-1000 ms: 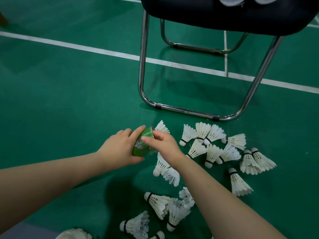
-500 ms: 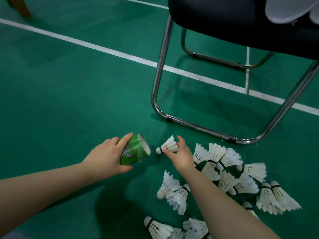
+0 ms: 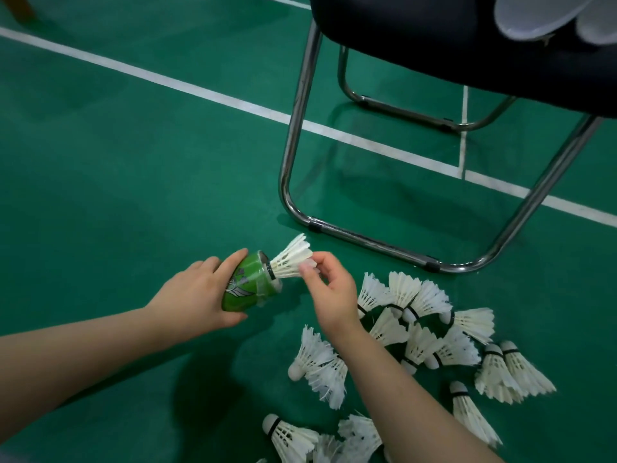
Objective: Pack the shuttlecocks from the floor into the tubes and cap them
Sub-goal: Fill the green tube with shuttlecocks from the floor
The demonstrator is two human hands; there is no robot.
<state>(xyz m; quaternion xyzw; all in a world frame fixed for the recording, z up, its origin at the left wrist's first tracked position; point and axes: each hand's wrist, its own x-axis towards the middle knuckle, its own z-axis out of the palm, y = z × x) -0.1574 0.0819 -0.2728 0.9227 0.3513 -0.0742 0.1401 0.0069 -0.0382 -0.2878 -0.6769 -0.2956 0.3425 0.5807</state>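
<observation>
My left hand grips a green tube, its open mouth turned to the right. A white shuttlecock sits cork-first in that mouth, feathers sticking out up and right. My right hand pinches its feathers between thumb and fingertips. Several loose white shuttlecocks lie scattered on the green floor to the right of and below my right forearm, some with their corks hidden under others.
A chair with a dark seat and chrome tube frame stands just beyond the hands. White discs lie on the seat at top right. White court lines cross the green floor.
My right hand picked a shuttlecock off the floor, carried it left and set its cork into the tube's mouth. The view shifted left and down, so the chair appears further right.
</observation>
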